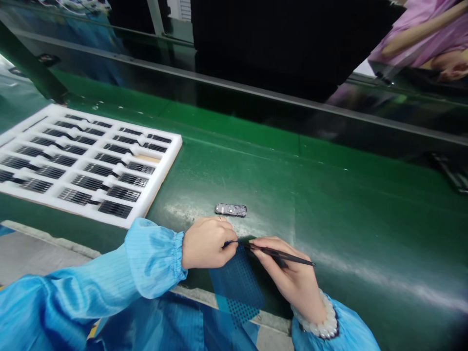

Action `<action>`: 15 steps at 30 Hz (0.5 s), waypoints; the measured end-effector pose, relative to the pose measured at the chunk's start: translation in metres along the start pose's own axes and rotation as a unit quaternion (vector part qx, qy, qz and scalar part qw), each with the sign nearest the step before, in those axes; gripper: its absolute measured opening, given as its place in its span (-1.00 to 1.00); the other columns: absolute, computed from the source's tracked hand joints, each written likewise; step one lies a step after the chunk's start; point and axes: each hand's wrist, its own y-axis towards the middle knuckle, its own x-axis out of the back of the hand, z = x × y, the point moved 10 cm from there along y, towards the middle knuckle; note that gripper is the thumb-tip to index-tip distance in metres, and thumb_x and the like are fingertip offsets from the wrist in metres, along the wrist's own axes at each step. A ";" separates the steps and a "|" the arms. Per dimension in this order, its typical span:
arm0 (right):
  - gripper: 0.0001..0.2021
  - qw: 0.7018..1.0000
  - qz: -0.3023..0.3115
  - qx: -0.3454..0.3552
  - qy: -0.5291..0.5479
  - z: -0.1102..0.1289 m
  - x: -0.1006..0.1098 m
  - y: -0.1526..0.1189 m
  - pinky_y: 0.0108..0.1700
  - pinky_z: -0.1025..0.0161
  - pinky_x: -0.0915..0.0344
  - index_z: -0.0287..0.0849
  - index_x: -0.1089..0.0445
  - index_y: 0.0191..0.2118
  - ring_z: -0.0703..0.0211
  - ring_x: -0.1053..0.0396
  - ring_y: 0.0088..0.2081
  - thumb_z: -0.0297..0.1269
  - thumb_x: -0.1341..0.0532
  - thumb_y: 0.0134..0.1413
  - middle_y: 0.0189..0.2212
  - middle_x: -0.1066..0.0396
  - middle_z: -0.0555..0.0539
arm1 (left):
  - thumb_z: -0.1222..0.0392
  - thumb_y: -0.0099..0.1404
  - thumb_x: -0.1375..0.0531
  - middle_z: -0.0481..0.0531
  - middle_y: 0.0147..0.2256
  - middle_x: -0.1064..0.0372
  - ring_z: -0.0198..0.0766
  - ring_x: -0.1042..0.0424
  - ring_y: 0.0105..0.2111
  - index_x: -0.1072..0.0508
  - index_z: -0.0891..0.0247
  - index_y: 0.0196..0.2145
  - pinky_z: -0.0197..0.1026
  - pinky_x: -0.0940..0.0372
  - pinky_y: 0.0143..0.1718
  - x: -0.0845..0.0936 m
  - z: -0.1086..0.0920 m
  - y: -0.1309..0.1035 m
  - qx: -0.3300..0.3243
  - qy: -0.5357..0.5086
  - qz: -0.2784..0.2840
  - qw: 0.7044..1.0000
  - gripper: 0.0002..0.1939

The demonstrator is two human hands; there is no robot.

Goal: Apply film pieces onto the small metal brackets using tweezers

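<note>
My left hand (pixel 209 243) is closed in a pinch, with a small dark piece between thumb and fingers that is mostly hidden. In my right hand (pixel 292 273) lies a pair of black tweezers (pixel 281 254), its tips pointing left toward the left fingertips. Just beyond the hands, a small oblong grey circuit part in a dark housing (pixel 231 210) lies flat on the green bench. A translucent blue sheet with a dotted grid (pixel 241 278) shows below the fingers and reaches over the bench's front edge.
On the left, a white foam tray (pixel 137 220) holds several dark flat parts in slots. The green worktop (pixel 329 204) runs to a dark glossy panel (pixel 219 92) with a metal rail. A person in pink (pixel 420 39) is at the upper right.
</note>
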 end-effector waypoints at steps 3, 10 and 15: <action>-0.89 0.999 -0.037 -0.034 0.001 -0.008 0.008 -0.001 -0.29 0.26 -0.45 -0.12 -0.47 -0.27 0.14 -0.50 -0.34 -0.36 -0.22 0.07 -0.36 -0.53 -0.07 | 0.23 0.22 -0.10 -0.06 -0.50 -0.40 -0.28 -0.39 -0.41 -0.45 0.24 -0.49 -0.25 -0.23 -0.34 0.000 -0.001 0.000 0.001 0.017 0.006 1.000 -0.82; -0.78 0.956 -0.153 -0.218 0.120 -0.060 0.025 0.003 -0.46 0.25 -0.45 -0.22 -0.48 -0.30 0.14 -0.49 -0.51 -0.17 -0.27 -0.01 -0.55 -0.52 -0.08 | 0.03 0.24 -0.13 0.01 -0.38 -0.37 -0.18 -0.36 -0.32 -0.43 0.27 -0.22 -0.17 -0.19 -0.36 0.010 -0.015 -0.005 -0.056 0.147 -0.053 0.986 -0.73; -0.70 0.935 -0.185 -0.240 0.186 -0.070 0.021 0.020 -0.50 0.28 -0.42 -0.26 -0.47 -0.30 0.15 -0.48 -0.50 -0.12 -0.32 -0.09 -0.56 -0.51 -0.10 | -0.04 0.31 -0.05 0.02 -0.35 -0.37 -0.19 -0.33 -0.34 -0.37 0.29 -0.07 -0.16 -0.17 -0.38 0.030 -0.017 -0.007 -0.076 0.167 -0.122 0.975 -0.61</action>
